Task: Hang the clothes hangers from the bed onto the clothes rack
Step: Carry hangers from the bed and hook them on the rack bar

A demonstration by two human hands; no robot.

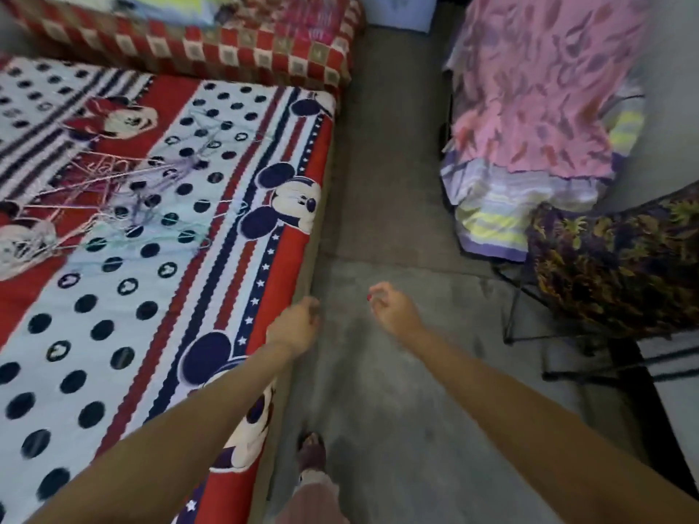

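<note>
1. My left hand (297,325) reaches out over the near edge of the bed (212,228), fingers loosely curled, holding nothing.
2. My right hand (391,306) hangs over the floor (382,206), just beside the left but not touching it. Its fingers are loosely bent with thumb and forefinger close together; I see nothing between them. One nail is red.
3. Below my arms I see my foot (311,450) in a sandal on the floor, close to the side of the bed.
4. The clothes hangers (125,194) lie in a tangled heap on the bed sheet, well apart from both hands, toward the far left of the bed. They are thin, in pale pink, purple and green; I cannot count them.
5. The sheet is red, white and dark blue with dots, stripes and cartoon mice.
6. Beyond the bed lies a red checked mattress (212,47).
7. Across the floor on my right stands the clothes rack (529,327), a dark metal frame draped with a pink printed cloth (541,88), a striped cloth (491,217) and a dark floral cloth (612,266).
</note>
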